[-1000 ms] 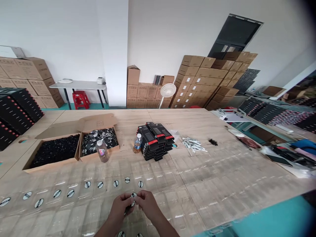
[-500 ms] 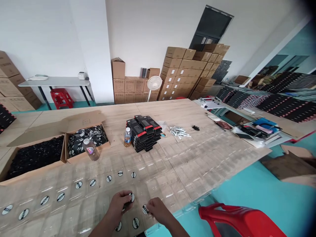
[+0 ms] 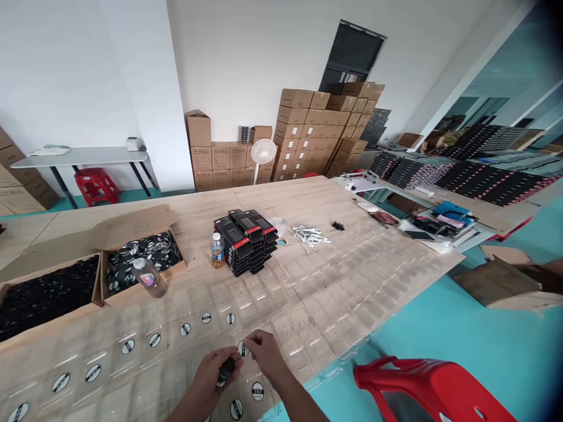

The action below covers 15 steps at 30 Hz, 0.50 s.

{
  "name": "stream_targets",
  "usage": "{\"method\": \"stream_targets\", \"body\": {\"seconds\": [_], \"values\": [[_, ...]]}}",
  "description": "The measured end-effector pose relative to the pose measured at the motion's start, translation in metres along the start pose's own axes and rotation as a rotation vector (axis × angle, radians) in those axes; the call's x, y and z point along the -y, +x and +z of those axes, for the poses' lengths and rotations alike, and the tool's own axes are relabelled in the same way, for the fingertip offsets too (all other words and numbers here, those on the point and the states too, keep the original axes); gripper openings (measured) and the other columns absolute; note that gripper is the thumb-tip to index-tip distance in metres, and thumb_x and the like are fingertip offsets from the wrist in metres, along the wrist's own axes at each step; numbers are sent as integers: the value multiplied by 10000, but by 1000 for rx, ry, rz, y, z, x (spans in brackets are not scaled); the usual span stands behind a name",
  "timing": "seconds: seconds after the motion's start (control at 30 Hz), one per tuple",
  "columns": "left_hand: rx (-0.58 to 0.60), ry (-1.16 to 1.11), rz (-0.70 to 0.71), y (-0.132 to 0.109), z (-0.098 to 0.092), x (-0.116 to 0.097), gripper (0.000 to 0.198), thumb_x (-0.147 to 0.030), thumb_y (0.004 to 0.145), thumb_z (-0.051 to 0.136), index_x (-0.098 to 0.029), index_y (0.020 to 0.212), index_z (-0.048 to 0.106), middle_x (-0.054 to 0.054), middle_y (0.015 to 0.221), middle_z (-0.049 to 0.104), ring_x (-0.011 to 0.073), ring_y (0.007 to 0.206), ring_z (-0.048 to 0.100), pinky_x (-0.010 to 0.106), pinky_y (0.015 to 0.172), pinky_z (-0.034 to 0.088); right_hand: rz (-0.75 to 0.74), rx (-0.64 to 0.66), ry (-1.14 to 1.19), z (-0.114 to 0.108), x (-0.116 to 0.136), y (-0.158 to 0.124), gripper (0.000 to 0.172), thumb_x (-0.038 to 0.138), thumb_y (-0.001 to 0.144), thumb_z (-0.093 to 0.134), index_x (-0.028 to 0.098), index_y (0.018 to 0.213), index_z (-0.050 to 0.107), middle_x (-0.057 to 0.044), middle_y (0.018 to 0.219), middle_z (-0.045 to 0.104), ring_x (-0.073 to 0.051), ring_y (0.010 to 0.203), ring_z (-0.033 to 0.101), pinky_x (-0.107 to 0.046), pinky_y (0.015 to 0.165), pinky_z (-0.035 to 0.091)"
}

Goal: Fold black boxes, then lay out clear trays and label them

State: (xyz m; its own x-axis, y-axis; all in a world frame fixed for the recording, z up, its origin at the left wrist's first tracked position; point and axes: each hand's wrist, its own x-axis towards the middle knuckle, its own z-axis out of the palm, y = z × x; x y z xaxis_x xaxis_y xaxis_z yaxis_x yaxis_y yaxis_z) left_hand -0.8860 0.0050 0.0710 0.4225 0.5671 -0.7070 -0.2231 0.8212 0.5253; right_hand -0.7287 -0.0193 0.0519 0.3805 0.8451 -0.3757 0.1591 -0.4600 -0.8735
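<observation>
My left hand (image 3: 214, 375) is closed round a small stack of dark round discs (image 3: 226, 370), held above the clear plastic trays (image 3: 176, 366). Thumb and fingers of my right hand (image 3: 267, 353) pinch the edge of a black-and-white round disc (image 3: 243, 348), right beside my left fingertips. Below the hands, one matching disc (image 3: 257, 391) and another disc (image 3: 236, 409) lie in tray pockets. Several more discs, such as this one (image 3: 155, 340), sit in pockets in rows towards the left.
Two open cartons, one of black parts (image 3: 50, 299) and one of black-and-white pieces (image 3: 143, 255), stand left. Bottles (image 3: 150, 278) (image 3: 217, 251) and stacked black boxes (image 3: 244, 240) are beyond the trays. White cables (image 3: 309, 235) lie further right. A red chair (image 3: 433, 381) stands at lower right.
My right hand has let go of a disc, which now lies in the tray, and moved up and left to my left hand, where it pinches another disc. The view has shifted slightly.
</observation>
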Motion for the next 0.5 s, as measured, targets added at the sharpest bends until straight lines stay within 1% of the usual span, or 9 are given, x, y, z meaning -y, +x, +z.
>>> {"method": "stream_targets", "body": {"seconds": [0.07,0.17,0.2,0.27,0.37,0.5], "values": [[1,-56,-3,1,-3,-1,185,-213,683,745,-131,845,713,77,814,753,152,731,690,245,675,552,27,-55,-3,-9,-1,21,201,331,743,543,168,654,620,14,550,567,-120,507,506,-229,504,382],[-2,-118,2,1,-6,0,247,-56,635,712,-129,871,705,101,901,760,184,823,712,272,740,566,68,-107,-31,-26,2,51,196,326,733,540,169,652,628,7,548,570,-135,524,528,-240,517,381],[-5,-131,3,1,-6,1,270,-41,626,713,-130,881,702,109,924,760,195,846,716,278,745,568,74,-105,-41,-31,3,58,171,311,711,560,170,648,632,3,557,580,-143,542,542,-243,527,385],[-11,-142,5,1,-6,3,284,-68,624,741,-140,895,696,116,952,760,211,872,719,287,741,570,69,-66,-45,-37,6,65,132,291,673,592,171,653,643,-2,589,605,-156,590,567,-245,547,397],[-24,-105,46,3,-3,6,291,-163,599,795,-154,873,698,93,901,766,202,835,717,271,691,562,52,61,-14,-38,7,56,171,322,671,592,168,691,662,-7,634,629,-155,604,575,-243,547,411],[-39,-32,94,7,6,6,325,-237,550,825,-134,839,718,66,739,753,143,642,670,219,571,507,45,227,39,-30,6,27,256,391,689,590,157,746,675,-12,661,641,-125,534,539,-237,513,404]]}}
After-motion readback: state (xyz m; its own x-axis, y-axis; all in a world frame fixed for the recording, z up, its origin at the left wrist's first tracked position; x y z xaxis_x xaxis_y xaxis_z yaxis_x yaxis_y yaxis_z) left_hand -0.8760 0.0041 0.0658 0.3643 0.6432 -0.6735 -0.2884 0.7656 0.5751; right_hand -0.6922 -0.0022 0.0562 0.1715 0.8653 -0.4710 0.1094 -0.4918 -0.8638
